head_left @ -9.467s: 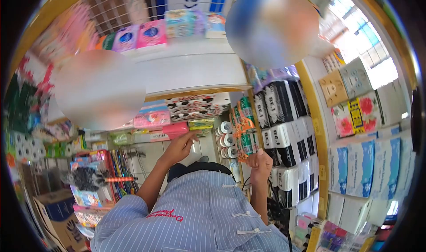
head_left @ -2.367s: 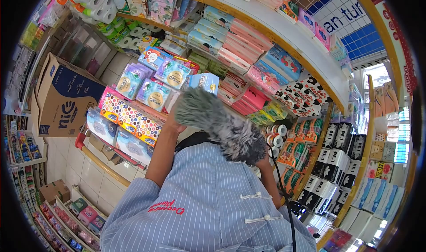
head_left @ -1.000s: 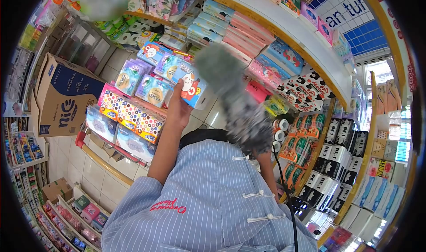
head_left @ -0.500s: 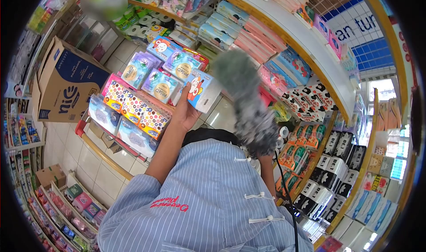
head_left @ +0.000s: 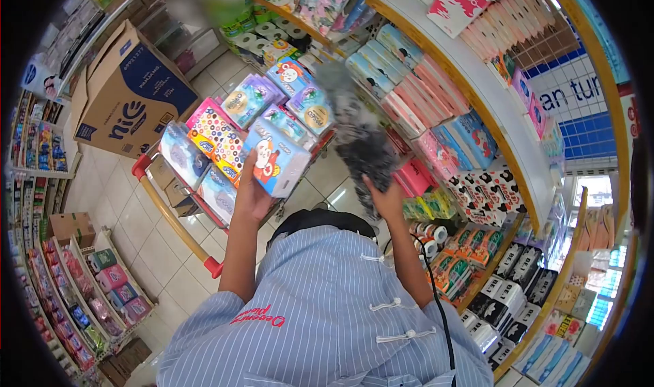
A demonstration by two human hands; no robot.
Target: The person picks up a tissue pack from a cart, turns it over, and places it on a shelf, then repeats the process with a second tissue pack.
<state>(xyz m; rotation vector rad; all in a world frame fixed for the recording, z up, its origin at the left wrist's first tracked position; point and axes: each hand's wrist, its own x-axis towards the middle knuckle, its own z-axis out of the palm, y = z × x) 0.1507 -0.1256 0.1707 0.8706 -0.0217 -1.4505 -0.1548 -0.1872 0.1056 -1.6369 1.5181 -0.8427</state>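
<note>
My left hand [head_left: 251, 199] is closed around the near end of a blue and white tissue pack [head_left: 281, 157] with cartoon animals on it. The pack is tilted over the right side of a shopping cart heaped with other tissue packs. Beside my left hand lie a dotted Nice pack [head_left: 216, 138] and blue-white packs [head_left: 182, 154]. Purple Paseo packs [head_left: 252, 101] are farther up the heap. My right hand [head_left: 387, 199] is wrapped around a fluffy grey duster [head_left: 362, 138], its tip blurred, between the cart and the shelf. The duster's handle is hidden.
The cart's yellow handle [head_left: 174, 220] with red ends faces me. A large Nice carton [head_left: 136, 94] stands beyond the cart on the left. Shelves of tissue packs [head_left: 436, 90] line the right side, with black and white packs [head_left: 501, 298] lower down. Low racks [head_left: 119, 285] stand at the left.
The tissue pack in my left hand has come lower and to the left, nearer the dotted pack. The duster has swung, and my right hand now shows more fully.
</note>
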